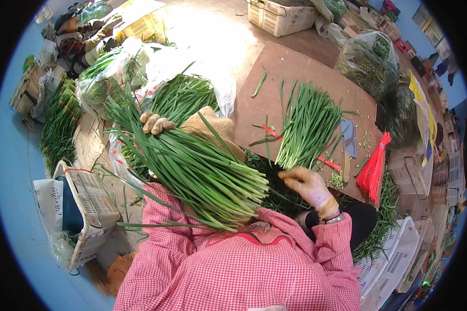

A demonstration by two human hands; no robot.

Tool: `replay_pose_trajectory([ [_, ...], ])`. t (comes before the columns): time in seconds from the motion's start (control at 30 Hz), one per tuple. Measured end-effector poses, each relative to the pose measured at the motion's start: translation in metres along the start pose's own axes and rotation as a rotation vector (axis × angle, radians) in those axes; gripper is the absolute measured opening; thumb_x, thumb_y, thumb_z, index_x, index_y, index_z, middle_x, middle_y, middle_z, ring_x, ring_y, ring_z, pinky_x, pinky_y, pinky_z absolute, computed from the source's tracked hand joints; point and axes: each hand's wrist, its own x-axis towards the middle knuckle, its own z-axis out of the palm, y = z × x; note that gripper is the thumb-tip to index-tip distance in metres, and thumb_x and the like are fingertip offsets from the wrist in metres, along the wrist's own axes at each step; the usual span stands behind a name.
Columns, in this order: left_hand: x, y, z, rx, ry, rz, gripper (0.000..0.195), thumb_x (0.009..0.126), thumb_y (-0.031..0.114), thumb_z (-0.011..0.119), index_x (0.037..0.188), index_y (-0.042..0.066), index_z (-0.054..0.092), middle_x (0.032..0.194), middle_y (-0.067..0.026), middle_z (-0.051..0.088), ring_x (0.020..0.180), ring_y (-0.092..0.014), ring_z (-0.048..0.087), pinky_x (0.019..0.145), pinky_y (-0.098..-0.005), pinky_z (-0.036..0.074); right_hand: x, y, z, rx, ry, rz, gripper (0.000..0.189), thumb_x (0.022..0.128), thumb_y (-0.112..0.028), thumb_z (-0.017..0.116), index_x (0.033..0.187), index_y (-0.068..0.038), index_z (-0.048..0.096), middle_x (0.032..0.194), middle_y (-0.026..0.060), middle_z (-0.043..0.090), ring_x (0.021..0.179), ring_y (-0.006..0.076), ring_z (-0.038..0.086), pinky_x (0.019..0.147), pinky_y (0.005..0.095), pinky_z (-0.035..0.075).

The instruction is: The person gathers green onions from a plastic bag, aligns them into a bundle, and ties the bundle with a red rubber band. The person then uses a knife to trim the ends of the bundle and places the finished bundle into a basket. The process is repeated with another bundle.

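Observation:
A large bundle of garlic chives [202, 175] lies across my left forearm, its pale cut ends towards the right. My left hand [155, 123] curls its fingers around the leafy side of this bundle. On the brown board [257, 77] rests a second bunch of chives [311, 120], over a red tie strip [329, 162] that shows on both sides of it. My right hand [305, 184], in a thin translucent glove, hovers by the stem ends of that bunch, fingers bent. Nothing is visible in its fingers, and whether they touch the stems I cannot tell.
A cleaver [348, 138] and a bundle of red tie strips [373, 171] lie at the board's right side. More chives [185, 93] sit in an opened plastic bag ahead. Plastic crates [97, 198] stand around me. A person [76, 44] is at the far left.

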Motion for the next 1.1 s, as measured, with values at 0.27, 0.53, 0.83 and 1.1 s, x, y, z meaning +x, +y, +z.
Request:
replay_pose_trajectory([
  [0.27, -0.002, -0.001, 0.003, 0.078, 0.043, 0.01, 0.04, 0.1, 0.026, 0.066, 0.131, 0.008, 0.049, 0.108, -0.0029, 0.058, 0.107, -0.021, 0.059, 0.114, -0.0411, 0.041, 0.057, -0.099, 0.062, 0.541, -0.048, -0.314, 0.036, 0.089, 0.004, 0.075, 0.125, 0.0, 0.071, 0.121, 0.0082, 0.069, 0.115, 0.0176, 0.066, 0.1, 0.0296, 0.053],
  [0.53, -0.006, 0.004, -0.006, 0.086, 0.136, 0.041, 0.041, 0.099, 0.027, 0.068, 0.129, 0.005, 0.051, 0.105, -0.0041, 0.06, 0.104, -0.02, 0.06, 0.107, -0.0369, 0.045, 0.003, -0.031, 0.034, 1.142, -0.014, -0.035, 0.035, 0.105, -0.036, 0.063, 0.115, -0.003, 0.068, 0.064, -0.0033, 0.05, 0.05, 0.0114, 0.051, 0.061, 0.0284, 0.048],
  [0.83, -0.008, 0.008, 0.008, 0.312, 0.466, 0.113, 0.032, 0.099, 0.031, 0.061, 0.112, 0.002, 0.059, 0.094, -0.0068, 0.067, 0.091, -0.022, 0.066, 0.099, -0.0409, 0.05, -0.017, -0.002, 0.023, 0.639, -0.162, -0.073, 0.055, 0.097, -0.013, 0.068, 0.148, 0.0, 0.053, 0.14, 0.0111, 0.062, 0.126, 0.0187, 0.059, 0.108, 0.0331, 0.047],
  [1.1, -0.016, 0.053, -0.005, 0.613, 0.727, -0.023, 0.031, 0.101, 0.029, 0.057, 0.107, 0.001, 0.07, 0.101, -0.0155, 0.075, 0.095, -0.03, 0.07, 0.096, -0.0454, 0.057, 0.029, -0.045, 0.074, 0.945, 0.205, -0.115, 0.042, 0.091, -0.003, 0.074, 0.13, 0.004, 0.063, 0.117, 0.0079, 0.072, 0.103, 0.0153, 0.069, 0.092, 0.0295, 0.055],
])
